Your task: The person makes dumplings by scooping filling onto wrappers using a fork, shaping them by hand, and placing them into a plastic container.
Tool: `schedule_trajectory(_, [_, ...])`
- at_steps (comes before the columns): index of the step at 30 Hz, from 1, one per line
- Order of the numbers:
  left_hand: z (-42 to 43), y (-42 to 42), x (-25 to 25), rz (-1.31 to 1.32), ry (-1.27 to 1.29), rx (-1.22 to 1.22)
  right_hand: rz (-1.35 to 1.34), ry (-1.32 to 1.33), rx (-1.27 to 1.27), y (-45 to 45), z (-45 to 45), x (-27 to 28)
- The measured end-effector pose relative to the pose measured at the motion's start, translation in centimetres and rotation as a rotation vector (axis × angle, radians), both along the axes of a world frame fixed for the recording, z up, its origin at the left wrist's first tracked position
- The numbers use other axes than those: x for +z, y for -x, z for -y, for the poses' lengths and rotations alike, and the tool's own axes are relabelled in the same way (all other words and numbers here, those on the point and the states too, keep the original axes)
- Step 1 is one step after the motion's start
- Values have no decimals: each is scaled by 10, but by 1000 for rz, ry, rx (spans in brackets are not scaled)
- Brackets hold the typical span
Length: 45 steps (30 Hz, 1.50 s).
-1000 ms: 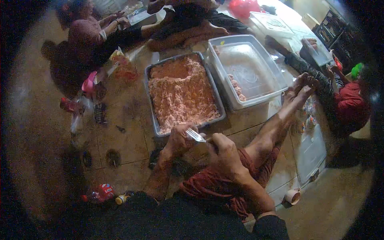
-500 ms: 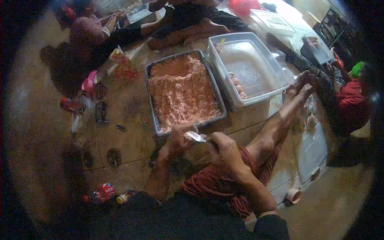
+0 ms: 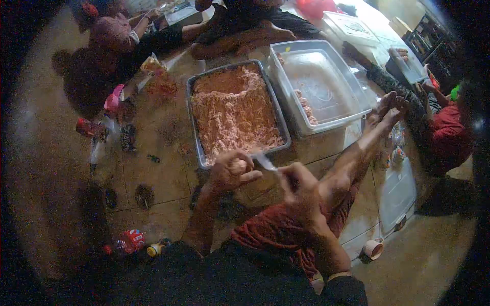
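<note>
My left hand [image 3: 227, 173] is cupped around a small lump of pinkish minced mixture [image 3: 239, 166], at the near edge of a dark tray [image 3: 282, 120]. That tray holds a wide bed of the same pink, meat-like mixture [image 3: 232, 112], smoother and redder at the far end. In my right hand [image 3: 302, 188] is a fork [image 3: 265, 161], its head blurred and pointing toward the left hand, apart from the lump. Right of the tray stands a clear plastic tub [image 3: 334, 122] with several pinkish balls [image 3: 306, 108] along its left side.
My bare leg [image 3: 352, 148] stretches along the right. Other people sit around on the tiled floor, one in a red shirt [image 3: 451, 127]. A lid [image 3: 398, 196], a cup [image 3: 373, 249] and a red-labelled bottle [image 3: 131, 241] lie nearby. Another lidded tub [image 3: 349, 28] stands farther back.
The fork has moved away from my left hand, up and to the right, with my right hand shifting right. The lump in my left palm now shows more clearly.
</note>
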<state>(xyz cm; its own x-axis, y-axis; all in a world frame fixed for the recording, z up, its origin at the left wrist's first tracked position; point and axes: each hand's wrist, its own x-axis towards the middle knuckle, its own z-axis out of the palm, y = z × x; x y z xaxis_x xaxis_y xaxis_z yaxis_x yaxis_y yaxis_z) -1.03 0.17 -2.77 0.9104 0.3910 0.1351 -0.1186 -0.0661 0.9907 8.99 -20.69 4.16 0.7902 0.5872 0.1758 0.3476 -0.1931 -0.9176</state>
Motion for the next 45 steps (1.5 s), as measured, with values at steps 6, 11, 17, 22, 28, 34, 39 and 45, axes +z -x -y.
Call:
schedule_trajectory(6, [-2,-6,-34,-85,-89,37,146,57,147,-1,-1,10])
schedule_trajectory(11, [12,-9,15,-90,-110,44,48,36,-6,-3,4,23])
schedule_trajectory(17, [-9,-10,9,-250,-422,-156,184,85,141,7,0,-13])
schedule_trajectory(22, [20,-14,31,25,-215,56,-91,39,33,7,4,7])
schedule_trajectory(28, [1,-15,12,-189,-454,-55,170,57,209,0,-4,-16])
schedule_trajectory(34, [6,-12,13,0,-295,37,-18,61,13,-3,4,-7])
schedule_trajectory(39, [5,-17,2,33,-320,16,6,120,173,4,-1,-18])
schedule_trajectory(45, [-3,-14,-4,43,-375,-63,28,148,150,1,0,-11])
